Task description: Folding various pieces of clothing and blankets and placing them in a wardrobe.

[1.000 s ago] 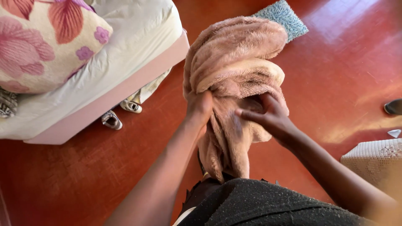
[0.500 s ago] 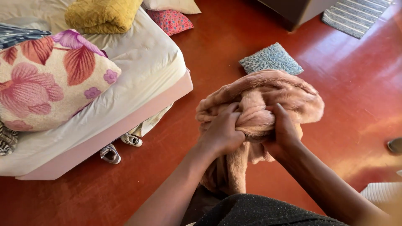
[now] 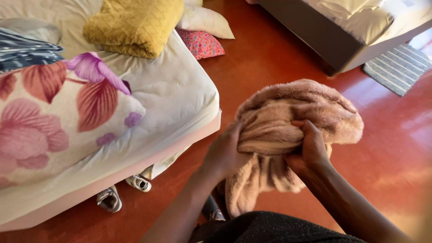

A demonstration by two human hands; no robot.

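A fluffy pink blanket (image 3: 297,112) is bunched in front of me above the red floor. My left hand (image 3: 223,153) grips its left side, fingers tucked into the folds. My right hand (image 3: 309,146) clutches its lower right part, thumb on top. A loose tail of the blanket hangs down between my arms toward my dark clothing.
A mattress (image 3: 180,90) on the left carries a floral pillow (image 3: 63,121), a yellow folded blanket (image 3: 135,24) and a striped cloth. Shoes (image 3: 123,191) lie under its edge. A pink patterned cushion (image 3: 202,44), a second bed (image 3: 342,31) and a striped rug (image 3: 398,67) lie farther off.
The blanket has been gathered from a raised hanging bundle into a tighter wad held in both hands. My view has tilted upward, showing more of the mattress and the second bed.
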